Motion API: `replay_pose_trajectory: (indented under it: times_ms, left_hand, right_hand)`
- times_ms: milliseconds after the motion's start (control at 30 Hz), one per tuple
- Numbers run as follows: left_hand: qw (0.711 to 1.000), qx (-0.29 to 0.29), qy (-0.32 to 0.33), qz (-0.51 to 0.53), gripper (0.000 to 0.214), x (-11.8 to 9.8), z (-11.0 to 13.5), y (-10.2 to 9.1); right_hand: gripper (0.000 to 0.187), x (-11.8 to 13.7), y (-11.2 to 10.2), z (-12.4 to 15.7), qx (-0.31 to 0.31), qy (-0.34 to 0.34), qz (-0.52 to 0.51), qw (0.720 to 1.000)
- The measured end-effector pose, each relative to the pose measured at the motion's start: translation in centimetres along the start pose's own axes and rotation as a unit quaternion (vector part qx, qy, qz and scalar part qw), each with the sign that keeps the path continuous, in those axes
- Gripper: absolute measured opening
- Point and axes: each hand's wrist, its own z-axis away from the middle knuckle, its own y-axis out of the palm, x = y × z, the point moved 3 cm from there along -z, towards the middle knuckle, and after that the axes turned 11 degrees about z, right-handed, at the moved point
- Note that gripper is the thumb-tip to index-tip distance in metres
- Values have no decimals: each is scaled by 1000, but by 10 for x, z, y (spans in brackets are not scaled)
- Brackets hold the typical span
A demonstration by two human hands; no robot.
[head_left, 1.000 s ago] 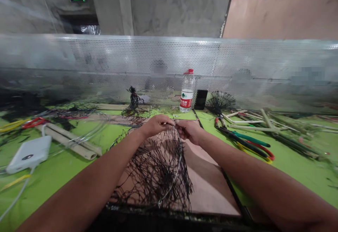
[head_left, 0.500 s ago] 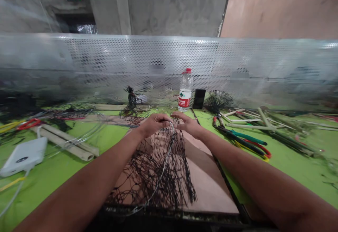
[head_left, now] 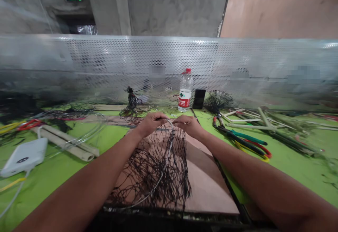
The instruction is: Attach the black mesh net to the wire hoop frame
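A black net (head_left: 155,168) hangs from both my hands over a brown board (head_left: 208,182) on the green table (head_left: 290,161). A thin silvery wire (head_left: 165,165) runs through the net's top edge and curves down toward me. My left hand (head_left: 151,122) is closed, pinching the net and wire at the top. My right hand (head_left: 188,124) is closed on the same edge, a few centimetres to the right. The two hands nearly touch.
A water bottle (head_left: 185,91) and a dark phone (head_left: 199,99) stand at the perforated metal screen (head_left: 237,62). Pliers and cutters with coloured handles (head_left: 245,142) lie right. Bamboo sticks (head_left: 66,142), a white power bank (head_left: 23,156) and more netting (head_left: 130,103) lie left.
My right hand went from open fingers half a second ago to closed on the net edge. The net and wire swayed slightly; both hands stay at the same spot.
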Motion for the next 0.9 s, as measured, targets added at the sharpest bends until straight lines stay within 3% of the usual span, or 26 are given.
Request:
replay_pose_trajectory:
  times_ms: [333, 633, 767, 900]
  left_hand:
    - [1000, 17, -8, -7, 24, -2, 0, 5]
    - [999, 34, -15, 10, 24, 0, 1, 6]
    - [998, 52, -23, 20, 24, 0, 1, 8]
    - [995, 72, -48, 57, 27, 1, 2, 12]
  right_hand:
    - [12, 2, -11, -5, -4, -38, 19, 999]
    - [10, 17, -18, -5, -5, 33, 48, 998]
    - [3, 15, -17, -6, 18, 46, 50, 998]
    - [9, 12, -16, -6, 14, 65, 50, 997]
